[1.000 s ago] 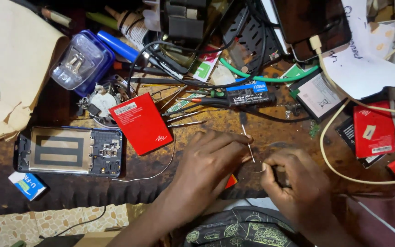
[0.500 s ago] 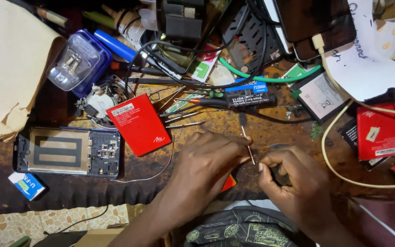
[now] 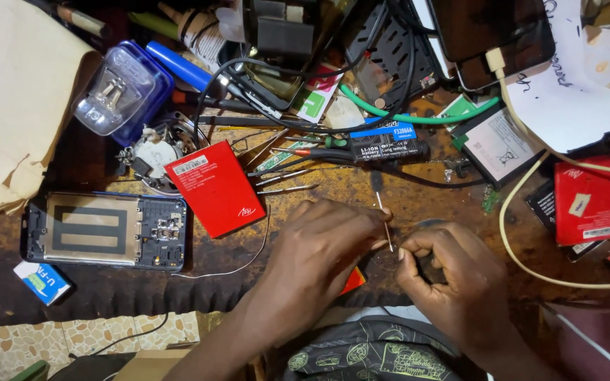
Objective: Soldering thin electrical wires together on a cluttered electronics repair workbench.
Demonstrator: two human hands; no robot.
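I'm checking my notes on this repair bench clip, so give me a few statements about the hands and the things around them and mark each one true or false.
1. The left hand and the right hand meet at a thin metal tool. True.
2. The opened phone lies right of both hands. False: it lies to their left, back cover off.
3. A red flat battery lies between the opened phone and the left hand. True.
4. The right hand rests on the blue cylinder. False: the cylinder lies far off at the bench's back, untouched.
5. A cream cable curves past the right hand. True.
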